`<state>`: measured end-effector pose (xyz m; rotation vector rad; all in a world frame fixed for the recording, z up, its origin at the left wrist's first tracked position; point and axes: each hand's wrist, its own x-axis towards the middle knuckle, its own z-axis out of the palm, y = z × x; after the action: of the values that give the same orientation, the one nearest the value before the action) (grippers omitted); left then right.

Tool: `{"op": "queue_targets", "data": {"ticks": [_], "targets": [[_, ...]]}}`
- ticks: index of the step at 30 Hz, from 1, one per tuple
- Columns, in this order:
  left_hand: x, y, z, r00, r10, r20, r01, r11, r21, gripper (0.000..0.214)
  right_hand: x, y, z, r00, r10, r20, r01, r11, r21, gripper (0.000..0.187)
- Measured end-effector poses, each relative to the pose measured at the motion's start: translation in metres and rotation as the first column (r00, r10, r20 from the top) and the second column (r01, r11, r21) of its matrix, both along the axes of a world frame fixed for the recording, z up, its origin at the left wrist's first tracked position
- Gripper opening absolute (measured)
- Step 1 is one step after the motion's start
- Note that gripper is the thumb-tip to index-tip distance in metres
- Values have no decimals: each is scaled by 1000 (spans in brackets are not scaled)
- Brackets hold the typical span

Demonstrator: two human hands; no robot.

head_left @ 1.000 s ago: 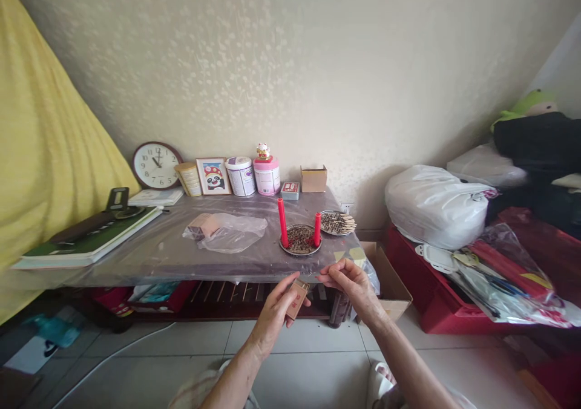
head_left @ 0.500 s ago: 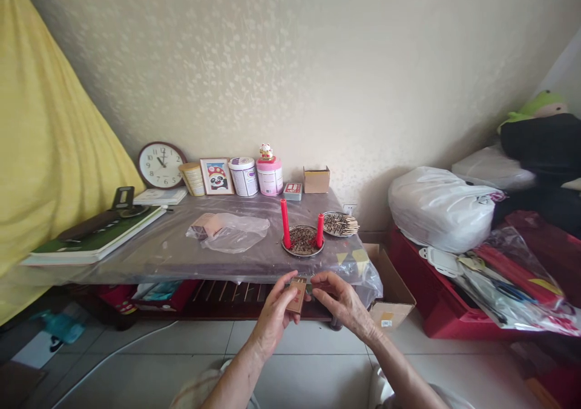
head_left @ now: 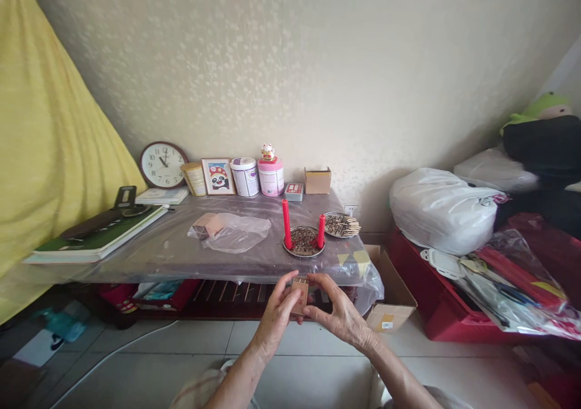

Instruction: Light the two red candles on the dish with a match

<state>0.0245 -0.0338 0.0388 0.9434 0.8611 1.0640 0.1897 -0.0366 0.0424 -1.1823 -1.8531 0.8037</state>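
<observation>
Just in front of the table edge, my left hand (head_left: 278, 312) grips a small brown matchbox (head_left: 300, 297), thumb across its face. Pale match ends show at the box's upper edge. My right hand (head_left: 338, 309) has its thumb and forefinger against the right side and top corner of the matchbox; its other fingers are partly hidden. Beyond the hands, a round metal plate (head_left: 303, 251) of dark and pale bits carries a tall red candle (head_left: 287, 224) and a shorter red candle (head_left: 321, 232), both upright and without a visible flame.
A second plate (head_left: 336, 235) with many matchsticks sits behind to the right. A crumpled plastic bag (head_left: 245, 233) with a brown packet (head_left: 209, 224) lies left on the table. Along the wall stand a clock (head_left: 163, 166), a picture frame (head_left: 218, 176) and tubs (head_left: 271, 179). An open carton (head_left: 393, 312) stands right.
My right hand has moved left onto the matchbox, its fingers now against the box's top and side. My left hand keeps its hold. The view has shifted very slightly.
</observation>
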Motion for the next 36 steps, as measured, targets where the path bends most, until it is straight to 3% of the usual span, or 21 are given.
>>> {"op": "queue_targets", "data": {"ticks": [9,36], "targets": [[-1,-1,0,999,21,-33,-21,1000,-2,48,-2,0,-8,994,42,98,-46,998,35,68],[-3,2,-4,1000,9,7,-9,1000,24,29,-2,2,-1,996,56,74,-64,992,112,57]]}}
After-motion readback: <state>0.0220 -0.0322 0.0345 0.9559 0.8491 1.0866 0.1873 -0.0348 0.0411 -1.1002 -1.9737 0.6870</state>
